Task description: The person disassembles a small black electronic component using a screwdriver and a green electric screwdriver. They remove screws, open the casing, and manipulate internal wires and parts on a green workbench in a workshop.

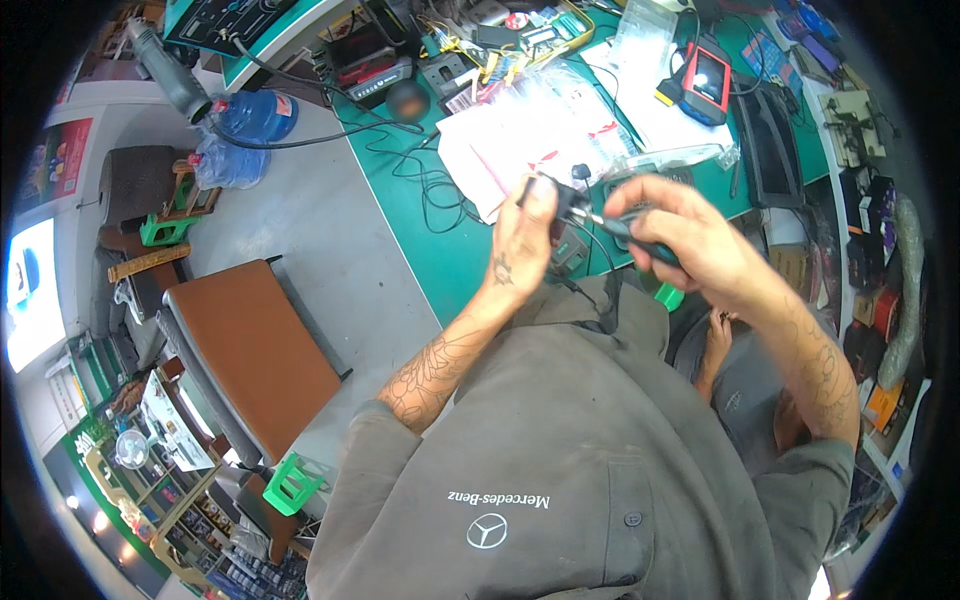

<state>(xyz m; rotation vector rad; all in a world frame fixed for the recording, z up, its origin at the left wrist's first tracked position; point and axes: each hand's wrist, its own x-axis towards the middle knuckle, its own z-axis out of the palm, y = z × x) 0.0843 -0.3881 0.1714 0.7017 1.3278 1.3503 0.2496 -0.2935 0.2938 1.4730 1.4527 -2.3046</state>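
My left hand is closed around a small black boxy part, with the thumb on top of it, just over the table's near edge. In my closed right hand is a dark-handled screwdriver. Its short metal shaft points left at the black part; whether the tip touches it I cannot tell. A black cable hangs below the hands, in front of my grey shirt. White sheets and clear plastic bags lie on the green table beyond them.
A red and black handheld device and a dark flat panel rest at the right. Loose black wires trail along the left. Another person's hand is close on my right. A brown padded bench stands left.
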